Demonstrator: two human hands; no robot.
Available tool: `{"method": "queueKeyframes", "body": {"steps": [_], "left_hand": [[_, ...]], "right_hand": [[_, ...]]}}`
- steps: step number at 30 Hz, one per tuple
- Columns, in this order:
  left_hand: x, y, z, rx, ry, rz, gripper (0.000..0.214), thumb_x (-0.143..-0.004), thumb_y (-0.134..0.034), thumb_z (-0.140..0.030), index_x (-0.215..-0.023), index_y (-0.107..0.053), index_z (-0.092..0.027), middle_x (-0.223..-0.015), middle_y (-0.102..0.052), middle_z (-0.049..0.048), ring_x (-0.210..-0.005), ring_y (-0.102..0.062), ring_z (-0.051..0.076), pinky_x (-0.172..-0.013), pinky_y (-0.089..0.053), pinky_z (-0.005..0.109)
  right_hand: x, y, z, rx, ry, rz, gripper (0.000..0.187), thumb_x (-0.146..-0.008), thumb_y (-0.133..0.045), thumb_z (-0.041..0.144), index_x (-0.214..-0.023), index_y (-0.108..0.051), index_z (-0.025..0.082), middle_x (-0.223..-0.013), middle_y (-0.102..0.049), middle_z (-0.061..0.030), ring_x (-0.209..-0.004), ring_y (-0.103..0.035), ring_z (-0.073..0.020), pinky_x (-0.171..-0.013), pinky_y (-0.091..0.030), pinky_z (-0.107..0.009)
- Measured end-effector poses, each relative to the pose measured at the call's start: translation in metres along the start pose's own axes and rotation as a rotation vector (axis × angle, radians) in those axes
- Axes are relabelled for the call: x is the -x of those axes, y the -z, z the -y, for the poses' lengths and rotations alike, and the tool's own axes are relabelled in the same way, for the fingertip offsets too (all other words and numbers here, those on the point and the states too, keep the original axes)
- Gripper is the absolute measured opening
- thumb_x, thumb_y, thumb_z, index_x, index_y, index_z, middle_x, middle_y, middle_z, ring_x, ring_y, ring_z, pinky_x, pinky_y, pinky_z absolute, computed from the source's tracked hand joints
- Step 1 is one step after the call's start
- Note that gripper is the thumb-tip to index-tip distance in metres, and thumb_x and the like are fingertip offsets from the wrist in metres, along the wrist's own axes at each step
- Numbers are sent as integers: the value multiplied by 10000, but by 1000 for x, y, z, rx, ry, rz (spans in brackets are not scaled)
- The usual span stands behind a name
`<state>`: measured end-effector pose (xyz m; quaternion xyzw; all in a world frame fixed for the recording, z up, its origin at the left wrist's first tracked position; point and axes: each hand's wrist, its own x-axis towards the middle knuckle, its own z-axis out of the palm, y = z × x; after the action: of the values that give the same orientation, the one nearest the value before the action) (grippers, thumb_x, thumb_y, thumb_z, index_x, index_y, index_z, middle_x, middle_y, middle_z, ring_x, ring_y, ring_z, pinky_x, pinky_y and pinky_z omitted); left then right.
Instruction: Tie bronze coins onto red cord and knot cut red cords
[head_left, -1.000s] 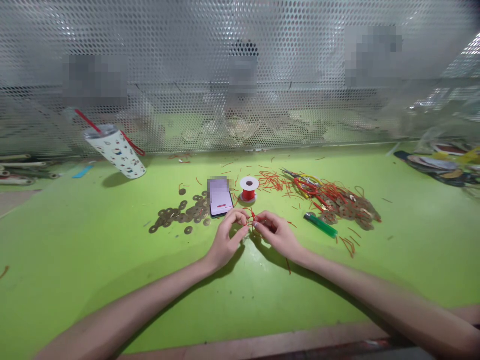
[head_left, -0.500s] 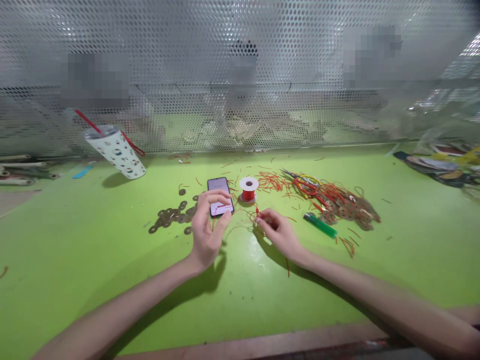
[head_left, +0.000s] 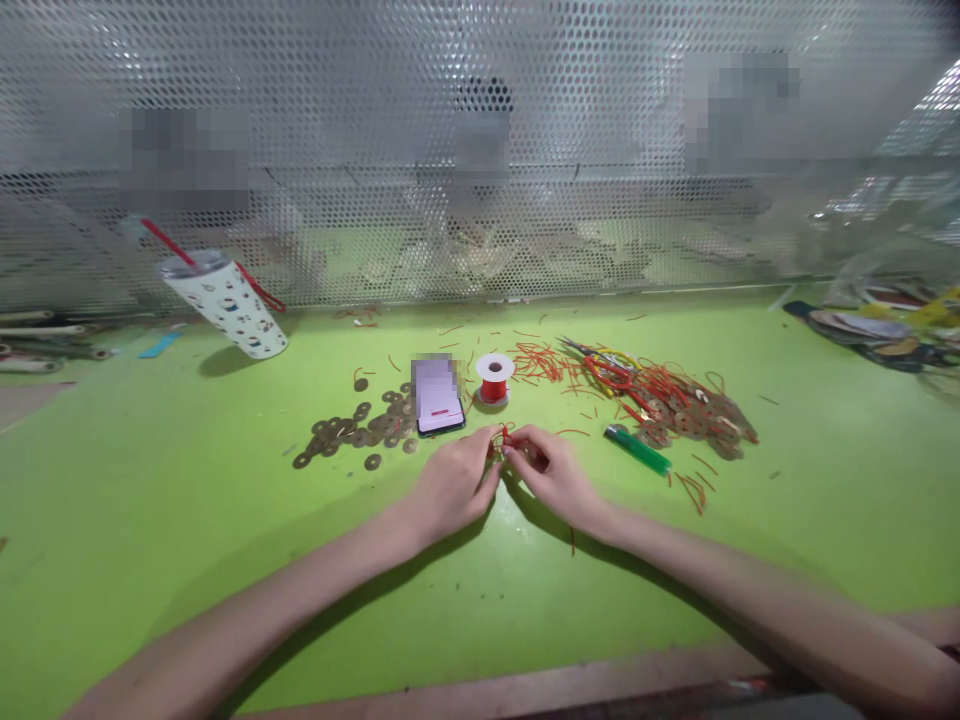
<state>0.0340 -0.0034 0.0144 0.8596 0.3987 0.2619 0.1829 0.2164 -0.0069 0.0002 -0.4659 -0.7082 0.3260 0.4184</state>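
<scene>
In front of the spool, my left hand (head_left: 459, 480) and my right hand (head_left: 556, 478) meet, fingers pinched. Between their fingertips is a red cord (head_left: 505, 434), looped and knotted; its finer detail is too small to make out. My right fingers are closed on it, and my left thumb and fingers close on its left side. Just beyond stands a white spool of red thread (head_left: 494, 379). A phone (head_left: 439, 400) with a lit screen lies behind my left hand. Round coins with centre holes (head_left: 360, 430) are scattered to the left.
On the right lie scissors (head_left: 611, 372), a heap of coins strung with red cord (head_left: 690, 415) and a green lighter (head_left: 639, 449). Red cord scraps (head_left: 541, 362) litter the back. A tilted tumbler (head_left: 229, 305) stands at the left. A perforated metal screen (head_left: 375, 130) borders the green table (head_left: 450, 620).
My left hand has moved right and down from over the phone to the cord, closing its fingers there. The phone screen is uncovered. My right hand stays nearly in place with the cord.
</scene>
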Motion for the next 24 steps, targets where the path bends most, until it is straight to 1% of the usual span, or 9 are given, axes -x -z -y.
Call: {"method": "queueKeyframes", "body": {"steps": [3,5,9,12,14,18,21,24], "left_hand": [[-2,1,4,-107,-62,-23,283,-957,-471,-248,-1202,-578,-154,-1067,-698,178,-980,-680,336,-866,-523,500],[-4,1,8,-145,-84,-38,270,-965,-457,-256,-1164,-599,-142,-1053,-703,192,-987,-680,351,-857,-525,519],[-7,1,15,-216,-109,-56,271,-976,-447,-263,-1152,-606,-132,-1022,-710,188,-950,-691,333,-834,-538,501],[-8,3,18,-234,-115,-59,276,-986,-430,-249,-1168,-590,-118,-1027,-712,181,-938,-693,310,-839,-537,483],[-8,6,17,-210,-85,-47,283,-990,-425,-243,-1188,-573,-107,-1000,-713,165,-904,-690,289,-825,-536,461],[-11,14,14,-93,49,-16,269,-978,-469,-268,-1180,-580,-129,-847,-691,79,-738,-649,216,-724,-508,368],[-15,20,12,23,156,-5,250,-958,-524,-317,-1106,-632,-148,-746,-653,27,-648,-592,177,-651,-446,312],[-18,22,11,174,248,-4,232,-940,-551,-342,-992,-678,-155,-695,-636,9,-596,-536,149,-604,-391,283]], "right_hand": [[0,-1,-1,-30,-25,27,118,-902,-573,281,-866,-622,180,-637,-581,17,-543,-476,-127,-527,-360,-257],[-1,-1,-3,-81,-59,47,148,-907,-576,313,-888,-630,176,-620,-560,25,-544,-472,-128,-534,-367,-259],[-5,3,-6,-168,-129,70,237,-912,-576,381,-944,-665,164,-608,-519,33,-555,-456,-128,-548,-371,-261],[-9,8,-7,-184,-178,55,287,-903,-582,420,-946,-689,156,-626,-519,23,-557,-431,-122,-536,-342,-261],[-12,10,-8,-199,-206,33,312,-888,-598,448,-927,-700,155,-624,-519,17,-552,-413,-120,-523,-323,-261],[-16,13,-11,-209,-215,-20,324,-859,-632,475,-879,-707,161,-639,-545,3,-557,-413,-121,-522,-320,-264],[-18,15,-12,-202,-209,-53,328,-863,-629,481,-877,-708,163,-631,-523,10,-549,-398,-118,-522,-307,-266],[-19,16,-14,-165,-198,-82,329,-873,-616,475,-876,-704,159,-598,-460,31,-531,-362,-114,-509,-279,-266]]}}
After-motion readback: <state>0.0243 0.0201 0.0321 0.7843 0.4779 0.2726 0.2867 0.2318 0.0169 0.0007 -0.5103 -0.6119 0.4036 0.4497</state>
